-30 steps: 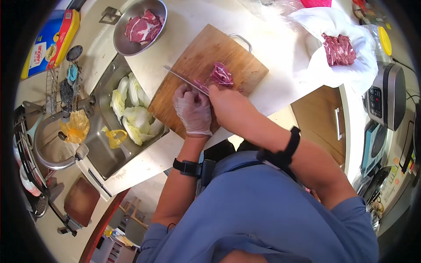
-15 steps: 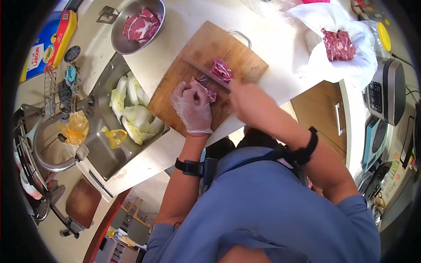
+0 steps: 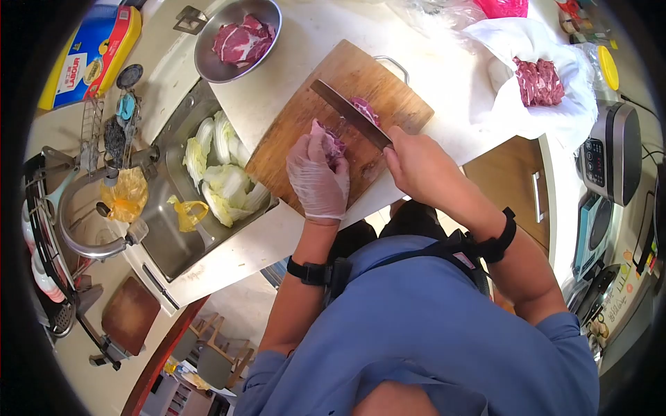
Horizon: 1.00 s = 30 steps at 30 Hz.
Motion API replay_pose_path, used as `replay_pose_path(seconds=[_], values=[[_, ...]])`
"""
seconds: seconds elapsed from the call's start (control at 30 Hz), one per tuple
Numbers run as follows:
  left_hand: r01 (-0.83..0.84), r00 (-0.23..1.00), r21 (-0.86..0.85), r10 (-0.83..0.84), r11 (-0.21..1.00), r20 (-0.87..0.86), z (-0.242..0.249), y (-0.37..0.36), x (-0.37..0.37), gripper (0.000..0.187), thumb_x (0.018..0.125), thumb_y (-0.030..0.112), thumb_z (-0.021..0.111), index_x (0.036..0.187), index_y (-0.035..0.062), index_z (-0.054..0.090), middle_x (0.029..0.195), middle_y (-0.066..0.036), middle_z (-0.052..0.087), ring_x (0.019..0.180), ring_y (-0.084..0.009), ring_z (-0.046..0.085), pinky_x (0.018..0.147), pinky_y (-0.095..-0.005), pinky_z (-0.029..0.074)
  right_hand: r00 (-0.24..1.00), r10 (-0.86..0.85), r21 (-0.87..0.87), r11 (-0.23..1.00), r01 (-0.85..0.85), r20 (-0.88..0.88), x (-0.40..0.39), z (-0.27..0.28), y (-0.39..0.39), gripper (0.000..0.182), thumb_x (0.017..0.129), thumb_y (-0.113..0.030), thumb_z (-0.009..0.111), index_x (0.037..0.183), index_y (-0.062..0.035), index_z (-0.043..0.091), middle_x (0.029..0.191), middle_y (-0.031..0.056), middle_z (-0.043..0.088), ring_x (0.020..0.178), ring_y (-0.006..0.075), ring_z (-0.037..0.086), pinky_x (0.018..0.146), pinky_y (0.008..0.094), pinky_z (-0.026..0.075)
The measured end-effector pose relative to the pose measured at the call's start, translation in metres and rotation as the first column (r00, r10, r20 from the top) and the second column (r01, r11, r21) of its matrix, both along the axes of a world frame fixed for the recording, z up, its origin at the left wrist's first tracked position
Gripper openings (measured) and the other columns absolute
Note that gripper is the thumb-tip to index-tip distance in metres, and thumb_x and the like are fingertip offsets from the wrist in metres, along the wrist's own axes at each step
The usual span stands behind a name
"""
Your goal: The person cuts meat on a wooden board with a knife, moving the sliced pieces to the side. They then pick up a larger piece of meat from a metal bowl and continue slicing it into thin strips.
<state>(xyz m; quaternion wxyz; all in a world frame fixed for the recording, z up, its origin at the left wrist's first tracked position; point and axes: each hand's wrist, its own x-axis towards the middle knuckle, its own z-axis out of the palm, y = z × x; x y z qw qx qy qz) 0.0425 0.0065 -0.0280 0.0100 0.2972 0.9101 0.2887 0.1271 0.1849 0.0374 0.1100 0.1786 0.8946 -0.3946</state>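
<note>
My left hand (image 3: 319, 182), in a clear plastic glove, is closed on a piece of raw meat (image 3: 333, 143) lying on the wooden cutting board (image 3: 288, 135). My right hand (image 3: 422, 165), without a glove, grips the handle of a kitchen knife (image 3: 347, 109). The broad blade slants across the board, just right of the meat under my left hand. Beyond the blade lies a cut slice of red meat (image 3: 364, 105), partly covered by the knife.
A steel bowl (image 3: 205, 59) with raw meat stands at the back left. Cabbage pieces (image 3: 225, 184) lie in the sink (image 3: 163, 239) on the left. Sliced meat (image 3: 539, 82) rests on a white plastic bag (image 3: 510, 111) at right. A metal handle (image 3: 395, 64) juts from the board's far edge.
The whole view has shifted slightly. The knife has turned so its blade face shows more, and it now partly covers the cut slice. My left hand still holds the meat.
</note>
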Motion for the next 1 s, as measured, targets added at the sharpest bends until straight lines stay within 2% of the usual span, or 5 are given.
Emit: replay_pose_path(seconds=[0.17, 0.23, 0.4, 0.47, 1.0], values=[[-0.360, 0.916, 0.275, 0.281, 0.891, 0.287, 0.015, -0.012, -0.017, 0.040, 0.090, -0.003, 0.053, 0.129, -0.0013, 0.059, 0.116, -0.010, 0.067, 0.096, -0.0180, 0.067, 0.084, -0.0296, 0.054, 0.999, 0.032, -0.074, 0.997, -0.033, -0.011, 0.010, -0.010, 0.006, 0.018, 0.095, -0.015, 0.055, 0.100, 0.0029, 0.054, 0.081, 0.0298, 0.064, 0.078, 0.0497, 0.062, 0.073, 0.0566, 0.049], [-0.493, 0.634, 0.417, -0.012, 0.763, 0.773, 0.031, -0.022, -0.033, 0.041, 0.091, -0.003, 0.050, 0.131, -0.0005, 0.058, 0.116, -0.008, 0.067, 0.098, -0.0177, 0.066, 0.086, -0.0305, 0.055, 1.000, -0.007, -0.069, 0.998, 0.009, 0.024, 0.010, -0.012, 0.007, 0.018, 0.095, -0.015, 0.056, 0.099, 0.0028, 0.054, 0.080, 0.0301, 0.063, 0.078, 0.0498, 0.061, 0.073, 0.0564, 0.049], [-0.378, 0.441, 0.363, -0.179, 0.852, 0.879, 0.037, -0.011, -0.041, 0.038, 0.093, 0.001, 0.057, 0.130, -0.0034, 0.057, 0.119, -0.013, 0.066, 0.104, -0.0209, 0.066, 0.090, -0.0297, 0.054, 1.000, -0.006, -0.003, 1.000, 0.006, 0.029, 0.016, -0.011, 0.001, 0.017, 0.097, -0.015, 0.055, 0.101, 0.0013, 0.051, 0.074, 0.0279, 0.061, 0.075, 0.0492, 0.060, 0.069, 0.0563, 0.046], [-0.114, 0.989, -0.194, 0.130, 0.974, 0.073, 0.023, -0.018, -0.039, 0.032, 0.094, 0.004, 0.060, 0.124, -0.0028, 0.061, 0.114, -0.015, 0.067, 0.106, -0.0255, 0.065, 0.093, -0.0339, 0.052, 1.000, -0.007, 0.003, 1.000, 0.007, 0.025, 0.019, -0.009, 0.001, 0.016, 0.097, -0.014, 0.054, 0.101, 0.0013, 0.051, 0.073, 0.0280, 0.061, 0.074, 0.0493, 0.060, 0.068, 0.0568, 0.046], [-0.285, 0.947, 0.173, 0.305, 0.943, -0.102, -0.023, 0.014, -0.007, 0.014, 0.080, 0.008, 0.075, 0.089, 0.0035, 0.065, 0.107, -0.013, 0.061, 0.099, -0.0341, 0.052, 0.087, -0.0472, 0.041, 0.994, 0.076, 0.072, 0.994, -0.081, 0.075, 0.013, 0.002, -0.048, 0.014, 0.089, -0.002, 0.051, 0.102, 0.0032, 0.049, 0.075, 0.0240, 0.068, 0.074, 0.0425, 0.070, 0.064, 0.0508, 0.056]])
